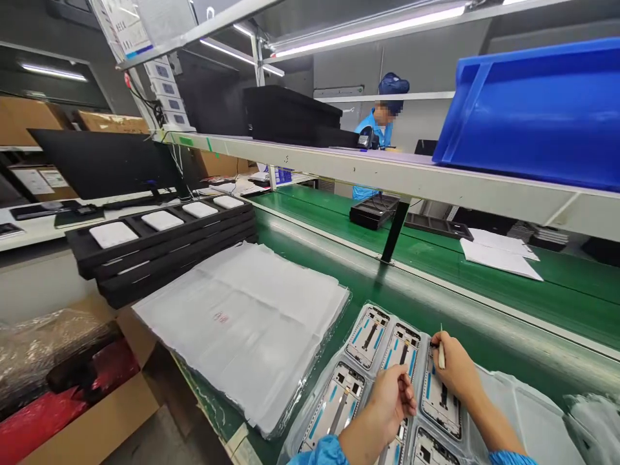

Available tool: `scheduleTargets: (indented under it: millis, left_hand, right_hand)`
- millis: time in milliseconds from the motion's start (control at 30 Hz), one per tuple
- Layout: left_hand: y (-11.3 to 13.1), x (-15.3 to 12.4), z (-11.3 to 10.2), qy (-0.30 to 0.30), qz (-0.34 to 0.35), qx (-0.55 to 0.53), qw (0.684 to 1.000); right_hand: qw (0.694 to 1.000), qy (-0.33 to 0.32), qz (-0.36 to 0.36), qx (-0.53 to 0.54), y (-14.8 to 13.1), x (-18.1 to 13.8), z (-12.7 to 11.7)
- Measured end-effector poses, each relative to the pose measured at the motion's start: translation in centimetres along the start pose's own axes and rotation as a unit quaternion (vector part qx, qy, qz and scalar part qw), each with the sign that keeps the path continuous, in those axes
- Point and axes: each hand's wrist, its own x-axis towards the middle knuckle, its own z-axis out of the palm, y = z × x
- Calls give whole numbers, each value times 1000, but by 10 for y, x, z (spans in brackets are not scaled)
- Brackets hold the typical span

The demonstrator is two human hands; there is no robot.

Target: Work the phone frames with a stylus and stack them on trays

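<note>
In the head view, a clear plastic blister tray [341, 361] holds several phone frames in separate pockets, with blue strips and dark flex cables on them. My right hand [455, 365] is closed on a thin cream-coloured pointed tool [441, 356], its narrow tip sticking up. This hand is over the upper end of a phone frame [448, 407] in the right column. My left hand [391, 402] hovers over the middle column, fingers curled in and thumb against them. Whatever it may hold is hidden. Part of the phone frame [402, 347] beyond it shows.
Left of the tray lies a stack of white plastic sheets [252, 316]. Black foam trays [169, 252] with white pieces stand behind it. A shelf [310, 158] crosses above, bearing a blue bin [537, 116]. Across the green belt [310, 210], a person [375, 126] in blue works.
</note>
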Motion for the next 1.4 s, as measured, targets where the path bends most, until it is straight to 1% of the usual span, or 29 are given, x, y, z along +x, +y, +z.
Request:
scheduleTargets:
  millis: [133,367,567,667,833,967,1133,1200,1333,1400]
  left_hand:
    - [-1,1,0,3,-7,0,1000]
    - [-1,3,-1,-4,-14,8,1000]
    - [-1,-2,2,-1,-11,7,1000]
    - [-2,-1,2,-1,-7,7,1000]
    - [-3,4,1,-6,4,15,1000]
    - [-6,4,0,-13,19,32,999]
    - [-11,-1,-1,-35,65,67,995]
    - [-13,0,-1,-54,69,96,991]
    - [-23,7,4,-84,67,184,977]
    - [-28,10,6,-85,92,226,966]
  right_hand:
    - [1000,-11,3,-17,5,3,2]
    - [997,-32,61,-32,8,16,-1]
    - [995,-78,58,-19,-6,19,-15]
    - [995,-79,59,-17,-14,19,-21]
    - [997,-41,62,-3,-22,17,-36]
    - [999,24,43,17,-30,7,-51]
    - [989,141,-30,33,-51,-14,-63]
    - [981,178,-69,44,-60,-21,-66]
    - [965,217,-135,56,-76,-32,-70]
    - [962,218,-153,57,-81,-37,-74]
